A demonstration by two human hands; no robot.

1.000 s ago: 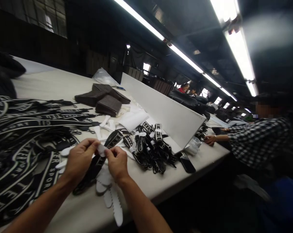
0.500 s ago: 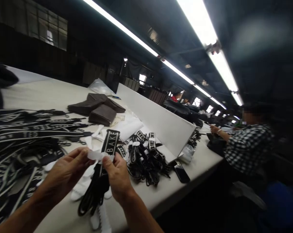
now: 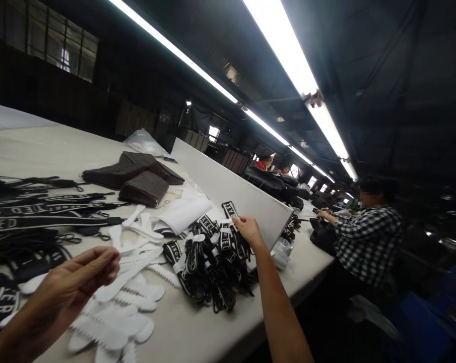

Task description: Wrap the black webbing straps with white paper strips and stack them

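My right hand (image 3: 248,231) grips a folded black-and-white lettered strap (image 3: 230,208) at its white band, over the pile of banded strap bundles (image 3: 202,269). My left hand (image 3: 82,275) is closed, thumb pressed to the fingertips, and I see nothing in it. Just beyond and below that hand lie many loose white strips (image 3: 137,295) with toothed edges and rounded ends. Long unfolded lettered straps (image 3: 57,221) with metal clips spread over the table's left side.
Dark brown quilted pouches (image 3: 144,189) and white paper sheets (image 3: 184,214) lie behind the strips. A white upright board (image 3: 228,174) stands behind the pile, a clear plastic bag (image 3: 282,252) by its end. A co-worker in a checked shirt (image 3: 367,239) works farther right along the table (image 3: 197,333).
My right hand has carried the banded strap right, onto the pile. My left hand has let go of the white band and drawn back left. The phone is now hidden behind my right arm.
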